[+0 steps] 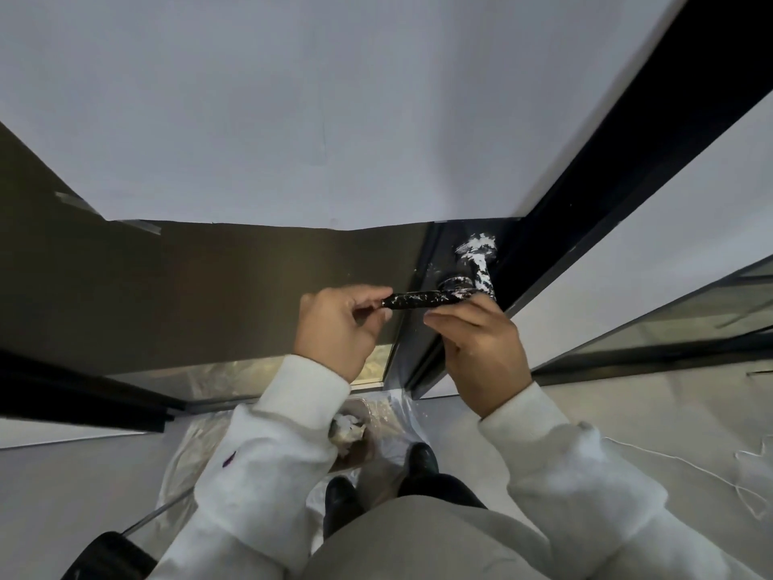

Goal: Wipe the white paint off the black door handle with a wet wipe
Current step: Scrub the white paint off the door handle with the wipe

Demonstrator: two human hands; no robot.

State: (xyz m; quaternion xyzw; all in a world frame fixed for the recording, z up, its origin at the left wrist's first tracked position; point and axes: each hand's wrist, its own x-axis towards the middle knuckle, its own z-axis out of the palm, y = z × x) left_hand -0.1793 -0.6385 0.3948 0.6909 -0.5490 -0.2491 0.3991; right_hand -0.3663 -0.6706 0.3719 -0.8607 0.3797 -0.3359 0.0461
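Pinching the free end of the black door handle between thumb and curled fingers, the left hand steadies it while the right hand, fingers curled beneath the lever, touches its underside; white paint flecks the lever and cakes its base beyond the right hand.

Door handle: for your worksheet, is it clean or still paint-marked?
Still paint-marked: white flecks cover the black door handle, thicker near its base.
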